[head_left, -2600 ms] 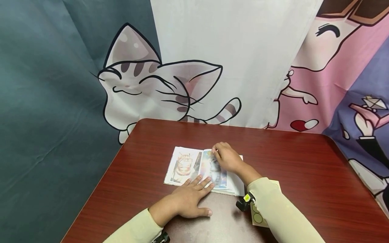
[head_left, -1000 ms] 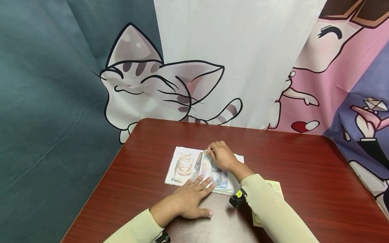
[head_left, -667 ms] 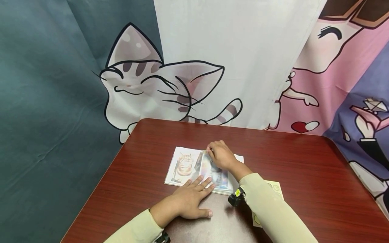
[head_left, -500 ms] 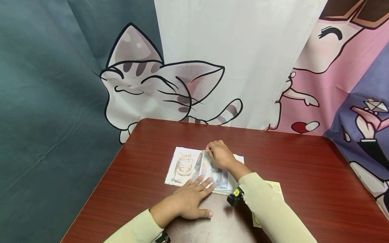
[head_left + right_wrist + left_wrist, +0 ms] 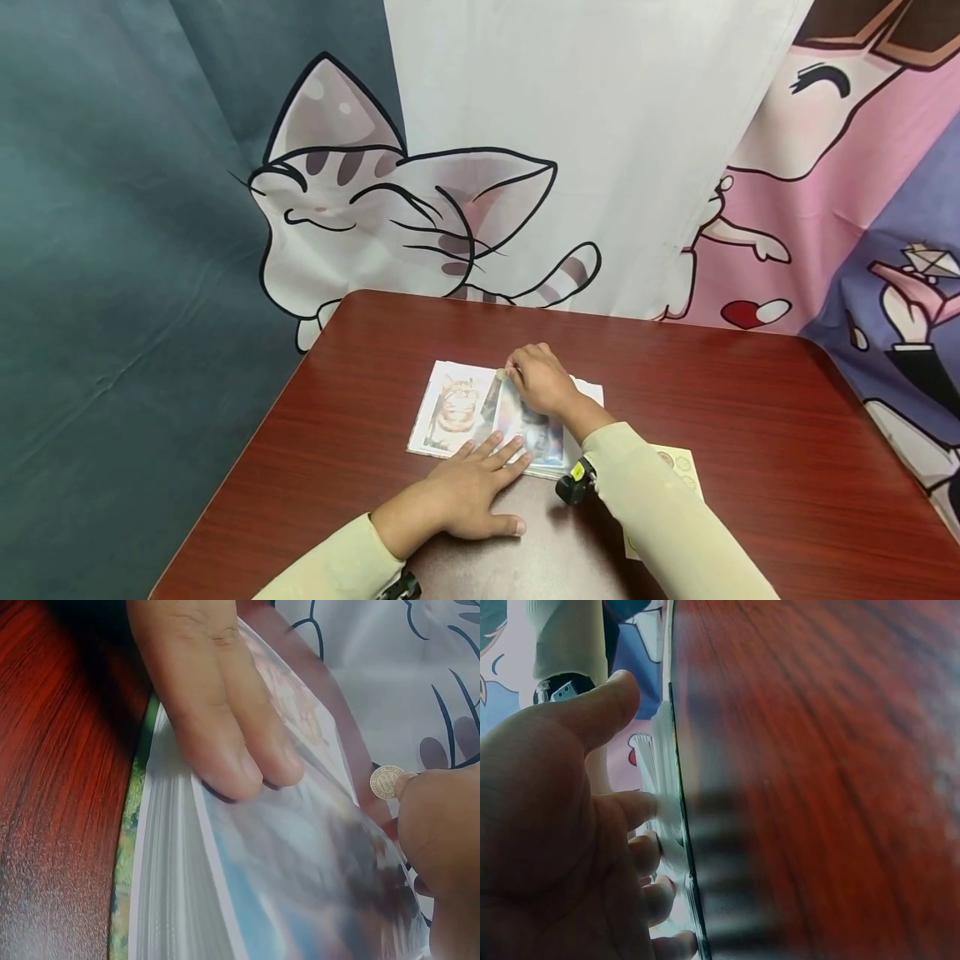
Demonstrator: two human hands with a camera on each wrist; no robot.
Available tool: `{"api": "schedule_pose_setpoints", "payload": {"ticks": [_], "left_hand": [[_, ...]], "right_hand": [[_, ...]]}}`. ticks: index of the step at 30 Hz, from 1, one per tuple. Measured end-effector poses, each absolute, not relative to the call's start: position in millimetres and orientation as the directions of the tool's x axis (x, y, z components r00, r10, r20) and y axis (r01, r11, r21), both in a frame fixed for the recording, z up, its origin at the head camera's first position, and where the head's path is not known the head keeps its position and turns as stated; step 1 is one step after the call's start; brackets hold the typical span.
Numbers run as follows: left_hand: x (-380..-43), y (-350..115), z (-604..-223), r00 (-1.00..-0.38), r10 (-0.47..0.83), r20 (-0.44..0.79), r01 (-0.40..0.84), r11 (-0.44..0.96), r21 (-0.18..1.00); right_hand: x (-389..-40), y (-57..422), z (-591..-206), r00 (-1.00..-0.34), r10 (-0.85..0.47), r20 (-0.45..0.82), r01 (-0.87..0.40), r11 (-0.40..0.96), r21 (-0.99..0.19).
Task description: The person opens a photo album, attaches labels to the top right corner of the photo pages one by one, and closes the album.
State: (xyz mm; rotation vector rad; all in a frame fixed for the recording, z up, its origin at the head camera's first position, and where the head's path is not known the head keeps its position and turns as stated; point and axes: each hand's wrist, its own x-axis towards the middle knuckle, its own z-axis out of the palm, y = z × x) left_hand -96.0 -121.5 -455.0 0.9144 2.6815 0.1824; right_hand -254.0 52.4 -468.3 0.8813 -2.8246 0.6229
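An open photo album (image 5: 450, 369) with glossy pages lies on the table. Its left page shows an orange cat picture (image 5: 457, 406); a pastel picture (image 5: 551, 446) lies over the right page. My left hand (image 5: 468, 496) rests with spread fingers on the album's near edge, the fingertips on the page and the thumb over the table. At the far edge, near the gutter, my right hand (image 5: 542, 379) pinches a round gold sticker (image 5: 385, 781) between thumb and finger. In the right wrist view the sticker's printed face shows beside the fingertip; left-hand fingers (image 5: 210, 697) press the picture's near edge.
A pale yellow sticker sheet (image 5: 684, 462) with round stickers lies partly under the right forearm. The reddish-brown wooden table (image 5: 750, 400) extends on both sides. Behind it hangs a backdrop (image 5: 600, 100) with cartoon cats.
My right hand has moved slightly left along the album's far edge with the sticker, toward the gutter. Its forearm has shifted left too. My left hand stays in place.
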Motion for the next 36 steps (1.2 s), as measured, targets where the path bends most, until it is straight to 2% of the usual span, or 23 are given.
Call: {"api": "schedule_pose_setpoints", "payload": {"ticks": [36], "left_hand": [[-97, -125, -457, -0.75, 0.619, -0.232, 0.584, 0.785, 0.206]], "right_hand": [[-259, 38, -479, -0.851, -0.497, 0.171, -0.525, 0.79, -0.317]]}}
